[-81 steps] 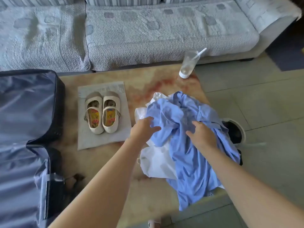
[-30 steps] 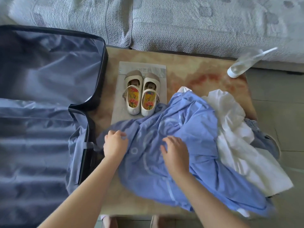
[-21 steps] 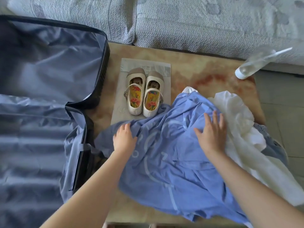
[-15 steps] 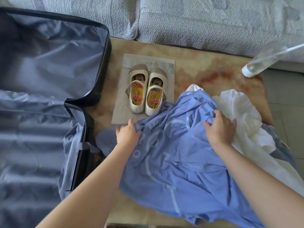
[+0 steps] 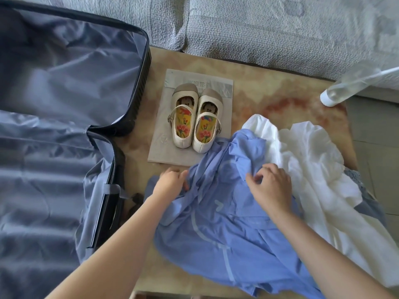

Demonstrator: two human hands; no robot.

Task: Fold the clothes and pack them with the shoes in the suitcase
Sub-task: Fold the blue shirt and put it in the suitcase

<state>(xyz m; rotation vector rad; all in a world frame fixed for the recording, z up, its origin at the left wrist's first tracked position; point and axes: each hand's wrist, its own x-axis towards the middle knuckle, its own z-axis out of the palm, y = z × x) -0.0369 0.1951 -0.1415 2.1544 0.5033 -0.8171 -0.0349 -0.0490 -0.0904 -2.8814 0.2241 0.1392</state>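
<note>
The left hand (image 5: 170, 182) and right hand (image 5: 270, 187), positioned apart, are each gripping bunched blue garment (image 5: 216, 225) fabric on the table (image 5: 269, 91).

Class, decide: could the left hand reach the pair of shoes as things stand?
Probably yes: the left hand sits just short of the shoes, only bare paper between, though it grips the blue garment.

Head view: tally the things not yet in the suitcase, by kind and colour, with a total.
Shoes: 2
Blue garment: 1
White garment: 1
Grey-blue cloth, mostly hidden under the white one: 1
Total: 5
</note>
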